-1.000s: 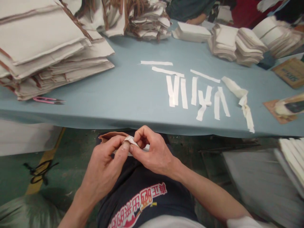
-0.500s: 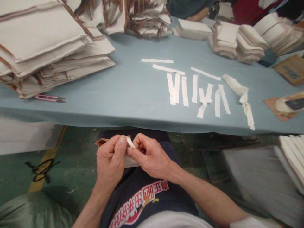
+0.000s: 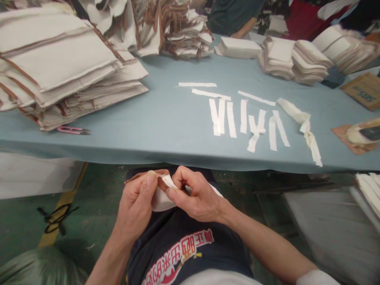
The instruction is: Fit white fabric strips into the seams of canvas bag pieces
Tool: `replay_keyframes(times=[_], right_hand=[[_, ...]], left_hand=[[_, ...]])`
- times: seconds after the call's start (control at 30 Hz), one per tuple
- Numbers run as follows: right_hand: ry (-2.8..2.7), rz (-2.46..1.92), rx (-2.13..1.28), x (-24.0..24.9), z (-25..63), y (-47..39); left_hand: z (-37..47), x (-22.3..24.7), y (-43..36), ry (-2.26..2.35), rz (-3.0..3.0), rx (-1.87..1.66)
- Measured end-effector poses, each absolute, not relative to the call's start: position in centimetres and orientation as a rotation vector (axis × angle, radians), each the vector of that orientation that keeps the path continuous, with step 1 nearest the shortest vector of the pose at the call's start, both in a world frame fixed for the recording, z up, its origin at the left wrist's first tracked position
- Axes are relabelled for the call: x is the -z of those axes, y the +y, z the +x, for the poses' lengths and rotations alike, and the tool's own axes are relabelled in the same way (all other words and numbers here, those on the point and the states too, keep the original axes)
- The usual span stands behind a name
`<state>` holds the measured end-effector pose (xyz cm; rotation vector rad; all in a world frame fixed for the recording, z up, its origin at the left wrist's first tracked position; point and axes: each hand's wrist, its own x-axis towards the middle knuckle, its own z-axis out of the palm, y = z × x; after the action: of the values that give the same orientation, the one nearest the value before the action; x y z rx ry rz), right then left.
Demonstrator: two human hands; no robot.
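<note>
Over my lap, both hands hold a white fabric piece [image 3: 162,201] with a brown edge. My left hand [image 3: 137,202] is closed on it, thumb pressed on the brown edge. My right hand [image 3: 197,196] pinches the edge beside a small white strip [image 3: 168,181], and whether its fingertips grip the strip or only the fabric is hard to see. Another bit of white shows behind the right wrist. Much of the fabric is hidden by my hands. On the table ahead lie several short white strips [image 3: 230,119] and a twisted cream strip [image 3: 299,118].
The blue-covered table [image 3: 160,134] has its front edge just beyond my hands. Stacked white pieces with brown edges [image 3: 68,67] and pink thread snips [image 3: 73,130] are at left. Folded white stacks [image 3: 277,57], a cardboard box [image 3: 363,91] and another person's arm [image 3: 248,27] are farther back.
My hands have drawn slightly apart, and more of the brown edge and white strip shows between them. The right hand has shifted a little to the right. The camera view has tilted slightly.
</note>
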<state>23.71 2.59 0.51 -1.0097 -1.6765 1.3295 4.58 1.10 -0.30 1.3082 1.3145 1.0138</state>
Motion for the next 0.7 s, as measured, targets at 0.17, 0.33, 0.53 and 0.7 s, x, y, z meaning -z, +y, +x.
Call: replay_keyframes(times=[0.17,0.33,0.53,0.7], right_hand=[[-1.78,-1.027,-1.35,-1.0,24.7,2.5],[-1.885,-0.973,-1.102,-2.0,25.7,3.6],[-2.063,-0.682,-1.015,-2.6,25.6,7.3],[-2.291,-0.6,-0.934,-1.9,26.8,9.1]], left_hand=[[3.6,-1.8,1.3,1.274,1.582,-0.891],[3.6,-3.4,2.1,1.225,1.674,-0.838],[4.5,-4.0,2.7,1.103,1.735,-0.791],[5.2,-3.6,2.6,1.01,1.716,-0.649]])
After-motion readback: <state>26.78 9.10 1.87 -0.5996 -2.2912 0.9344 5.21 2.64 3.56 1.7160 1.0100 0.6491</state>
